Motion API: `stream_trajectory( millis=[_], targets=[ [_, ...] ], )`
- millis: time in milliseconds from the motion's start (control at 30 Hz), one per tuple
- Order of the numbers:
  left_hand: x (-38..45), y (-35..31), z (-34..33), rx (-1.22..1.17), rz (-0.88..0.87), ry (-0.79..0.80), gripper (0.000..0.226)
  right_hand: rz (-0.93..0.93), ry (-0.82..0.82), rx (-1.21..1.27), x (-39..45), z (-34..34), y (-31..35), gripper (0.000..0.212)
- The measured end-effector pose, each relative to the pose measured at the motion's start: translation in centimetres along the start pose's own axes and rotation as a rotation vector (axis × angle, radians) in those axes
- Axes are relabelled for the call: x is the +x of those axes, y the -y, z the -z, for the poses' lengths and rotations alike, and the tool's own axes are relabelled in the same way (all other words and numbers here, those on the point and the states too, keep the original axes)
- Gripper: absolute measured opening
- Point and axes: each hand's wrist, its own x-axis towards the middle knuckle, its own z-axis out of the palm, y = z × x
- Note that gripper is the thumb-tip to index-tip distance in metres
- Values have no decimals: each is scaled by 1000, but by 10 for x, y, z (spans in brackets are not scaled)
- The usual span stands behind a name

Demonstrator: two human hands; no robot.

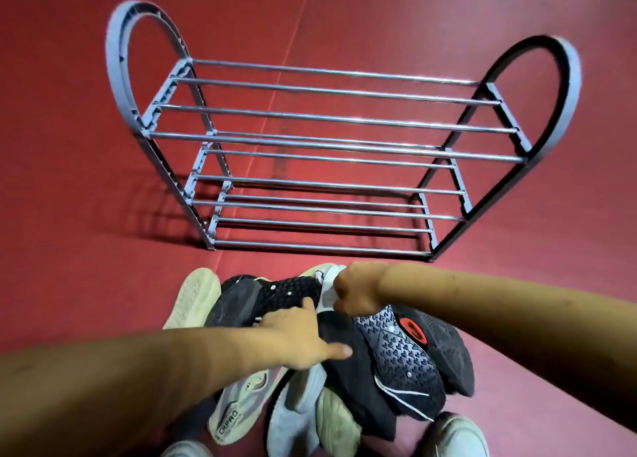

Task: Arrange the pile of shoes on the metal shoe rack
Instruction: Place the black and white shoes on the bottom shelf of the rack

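Observation:
A pile of shoes (344, 370) lies on the red floor in front of me, soles up in many cases. My right hand (355, 292) is closed around the white edge of a shoe with a black studded sole (289, 294) at the pile's far side. My left hand (303, 339) rests flat on the pile beside that sole, fingers spread, thumb on a dark shoe. The metal shoe rack (327, 153) stands beyond the pile, its three tiers of chrome bars bare, with blue arched side frames.
A grey-patterned sole with a red patch (403, 346) lies at the pile's right. A cream sole (194, 296) sticks out at the left. Grey and white shoes (296, 418) fill the near side. Red floor (86, 267) surrounds the rack and pile.

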Motion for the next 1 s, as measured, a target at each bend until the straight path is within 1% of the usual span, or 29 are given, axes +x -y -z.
stream_trajectory(
  millis=[33, 133, 167, 300, 400, 467, 500, 567, 633, 667, 733, 800, 833, 867, 900, 933, 1000],
  targets=[
    [-7, -3, -5, -17, 15, 15, 113, 10, 3, -22, -4, -1, 2, 41],
    [-12, -7, -23, -164, 56, -5, 91, 8, 15, -35, -14, -7, 2, 43],
    [-13, -8, -24, -207, 71, -4, 87, 12, 18, -29, -18, -9, 2, 43],
    [-19, -16, -23, -292, 137, -63, 79, 20, 38, -20, -36, -17, -4, 37],
    [-32, -19, -13, -343, 205, -94, 69, 16, 37, -27, -47, -16, -7, 29],
    [-46, -20, -3, -378, 195, -94, 64, 14, 24, -44, -51, -10, -10, 33],
    [-57, -26, 0, -392, 158, -71, 59, 14, 18, -42, -57, -10, -14, 33],
    [-81, -35, 3, -525, 74, -30, 47, 21, -2, -6, -62, -6, -19, 29],
    [-109, -48, 6, -764, 21, -14, 36, 35, -37, 154, -66, -6, -24, 13],
    [-120, -55, 12, -880, 2, -46, 33, 51, -50, 311, -66, -6, -25, 12],
    [-134, -66, 35, -1121, 5, -157, 29, 111, -42, 747, -73, -1, -24, 20],
    [-139, -66, 65, -1319, 58, -313, 18, 227, -62, 1151, -81, 6, -22, 27],
    [-142, -63, 81, -1376, 82, -379, 14, 297, -55, 1299, -85, 9, -19, 31],
    [-143, -58, 96, -1424, 100, -423, 13, 361, -28, 1394, -88, 10, -16, 32],
    [-148, -51, 109, -1472, 117, -463, 12, 422, -12, 1400, -93, 13, -8, 34],
    [-150, -45, 119, -1528, 130, -471, 13, 457, -26, 1346, -94, 12, -1, 41],
    [-157, -35, 131, -1643, 144, -436, 19, 512, -125, 1081, -95, 12, 20, 73]
  ],
)
